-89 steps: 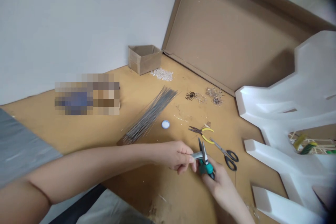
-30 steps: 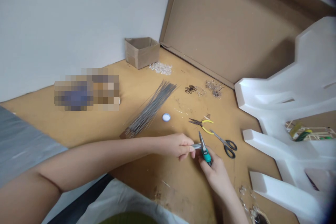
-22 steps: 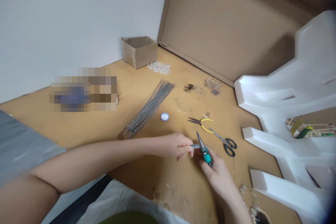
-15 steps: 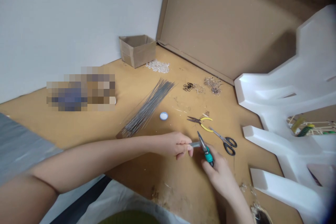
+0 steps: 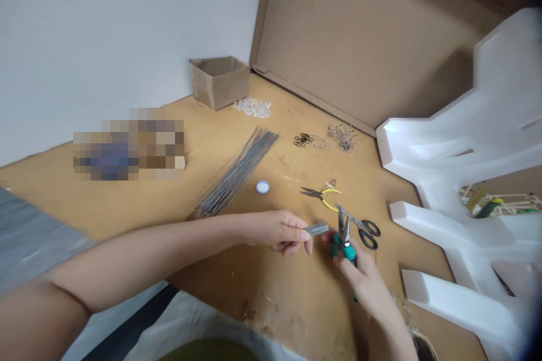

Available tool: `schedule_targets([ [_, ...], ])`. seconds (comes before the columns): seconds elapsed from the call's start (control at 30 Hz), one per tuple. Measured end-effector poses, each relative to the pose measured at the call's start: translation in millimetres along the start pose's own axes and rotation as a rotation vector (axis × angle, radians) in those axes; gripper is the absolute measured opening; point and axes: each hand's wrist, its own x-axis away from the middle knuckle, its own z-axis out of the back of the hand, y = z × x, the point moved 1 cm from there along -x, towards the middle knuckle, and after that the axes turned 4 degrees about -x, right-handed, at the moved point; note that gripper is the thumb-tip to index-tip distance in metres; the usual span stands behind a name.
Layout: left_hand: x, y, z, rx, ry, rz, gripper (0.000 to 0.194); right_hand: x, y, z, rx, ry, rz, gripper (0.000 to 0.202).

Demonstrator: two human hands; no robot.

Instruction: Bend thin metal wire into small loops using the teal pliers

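Note:
My left hand (image 5: 292, 232) is closed round a short bundle of thin grey metal wires (image 5: 317, 229), whose ends poke out to the right. Green-handled pliers (image 5: 348, 251) are in my right hand (image 5: 359, 271), their jaws parted and pointing up, just right of the wire ends and apart from them. Behind my left forearm lies a larger sheaf of long grey wires (image 5: 241, 172). Yellow-handled needle-nose pliers (image 5: 322, 194) and black-handled scissors (image 5: 364, 227) rest on the table beyond my right hand.
A small round white dish with a blue rim (image 5: 263, 187) sits mid-table. Farther back are clear beads (image 5: 253, 107), a cardboard box (image 5: 220, 83), black rings (image 5: 303, 140) and a tangle of small metal pieces (image 5: 342, 136). White foam blocks (image 5: 427, 220) line the right edge.
The green-handled pliers have moved off the wire bundle to the right, and their jaws have opened. My left hand stays nearly in place with the wires.

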Motion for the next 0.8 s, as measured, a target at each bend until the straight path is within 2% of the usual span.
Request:
schedule_targets([
  [0.4, 0, 1, -0.2, 0.034, -0.016, 0.007, 0.03, -2, 0, 0, -0.032, 0.001, -0.023, 0.039],
  [0.57, 0, -2, 1.3, 0.053, -0.015, -0.01, 0.029, -4, 7, 1, -0.051, 0.014, -0.072, 0.038],
  [0.8, 0, -3, 2.5, 0.083, -0.001, -0.004, 0.03, 7, 19, 7, -0.134, -0.047, -0.152, 0.033],
])
